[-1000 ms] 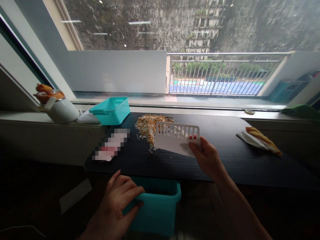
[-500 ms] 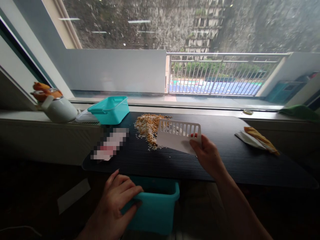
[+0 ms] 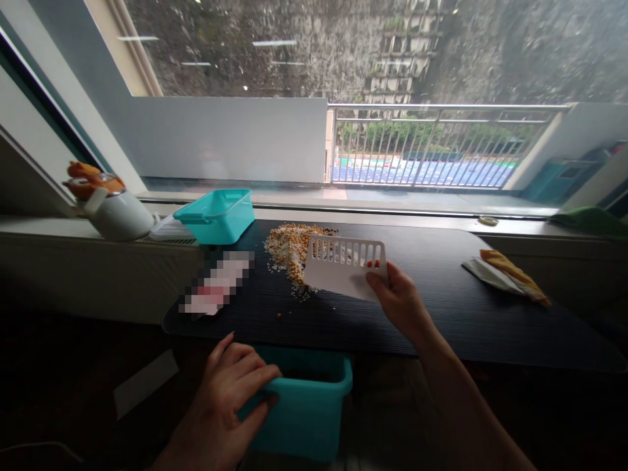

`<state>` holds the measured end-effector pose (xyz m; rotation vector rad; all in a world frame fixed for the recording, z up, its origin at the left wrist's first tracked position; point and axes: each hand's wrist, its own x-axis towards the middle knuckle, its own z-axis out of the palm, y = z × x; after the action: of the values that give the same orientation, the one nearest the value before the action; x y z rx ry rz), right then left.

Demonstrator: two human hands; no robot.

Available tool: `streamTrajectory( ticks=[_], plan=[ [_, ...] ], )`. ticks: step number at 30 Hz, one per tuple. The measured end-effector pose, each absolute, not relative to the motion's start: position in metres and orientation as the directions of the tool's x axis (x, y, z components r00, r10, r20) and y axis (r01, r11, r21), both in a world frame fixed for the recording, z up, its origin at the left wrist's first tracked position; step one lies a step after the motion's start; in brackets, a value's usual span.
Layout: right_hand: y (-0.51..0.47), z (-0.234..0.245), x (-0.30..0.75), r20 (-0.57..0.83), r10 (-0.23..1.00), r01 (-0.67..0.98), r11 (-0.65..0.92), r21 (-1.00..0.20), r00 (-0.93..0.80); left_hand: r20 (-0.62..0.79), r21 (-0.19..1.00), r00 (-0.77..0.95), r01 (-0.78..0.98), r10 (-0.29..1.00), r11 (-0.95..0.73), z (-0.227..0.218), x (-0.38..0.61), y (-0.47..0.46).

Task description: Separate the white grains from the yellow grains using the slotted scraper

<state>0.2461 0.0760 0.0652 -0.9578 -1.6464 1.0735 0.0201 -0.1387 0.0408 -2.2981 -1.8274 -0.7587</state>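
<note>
My right hand (image 3: 400,302) pinches the right end of a white slotted plastic scraper (image 3: 341,271) standing tilted on the black tabletop (image 3: 441,307). Its left end meets a pile of yellow beans and white grains (image 3: 293,245). A few loose grains lie on the tabletop in front of the pile. My left hand (image 3: 229,386) grips the left rim of a teal bin (image 3: 307,405) held below the table's near edge.
A second teal bin (image 3: 216,214) stands at the table's back left. Beside it on the sill are a white teapot (image 3: 115,212) and a blurred-out card (image 3: 216,282). A folded cloth with a yellow item (image 3: 507,271) lies at the right.
The scraper and my right hand have shifted slightly left toward the pile, and a few more grains lie scattered in front. My left hand and the bin stay put.
</note>
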Motion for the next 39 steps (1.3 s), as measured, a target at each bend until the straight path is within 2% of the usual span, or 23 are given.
streamTrajectory(
  ticks=[7, 14, 22, 27, 31, 35, 39],
  plan=[
    [0.071, 0.067, 0.251, 0.251, 0.925, 0.073, 0.282, -0.957, -0.285, 0.438, 0.236, 0.123, 0.940, 0.891, -0.246, 0.041, 0.006, -0.147],
    [0.055, 0.063, 0.227, 0.290, 0.884, 0.053, 0.331, -0.942, -0.367, 0.478, 0.170, 0.097, 0.965, 0.873, -0.201, 0.047, -0.028, -0.173],
    [0.036, 0.062, 0.218, 0.225, 0.832, -0.004, 0.259, -0.966, -0.508, 0.459, 0.201, 0.037, 0.969, 0.888, -0.145, 0.047, -0.028, -0.175],
    [0.020, 0.059, 0.177, 0.327, 0.742, -0.054, 0.367, -0.929, -0.585, 0.497, 0.084, 0.067, 0.989, 0.865, -0.125, 0.049, -0.056, -0.195],
    [0.006, 0.054, 0.145, 0.430, 0.632, -0.077, 0.506, -0.859, -0.645, 0.464, -0.004, 0.068, 0.997, 0.883, -0.074, 0.052, -0.081, -0.212],
    [0.000, 0.054, 0.126, 0.488, 0.551, -0.124, 0.568, -0.813, -0.677, 0.465, 0.017, 0.000, 1.000, 0.886, -0.009, 0.056, -0.087, -0.216],
    [0.000, 0.058, 0.125, 0.449, 0.528, -0.110, 0.553, -0.826, -0.721, 0.529, 0.080, -0.048, 0.997, 0.847, 0.007, 0.058, -0.084, -0.215]
  ],
)
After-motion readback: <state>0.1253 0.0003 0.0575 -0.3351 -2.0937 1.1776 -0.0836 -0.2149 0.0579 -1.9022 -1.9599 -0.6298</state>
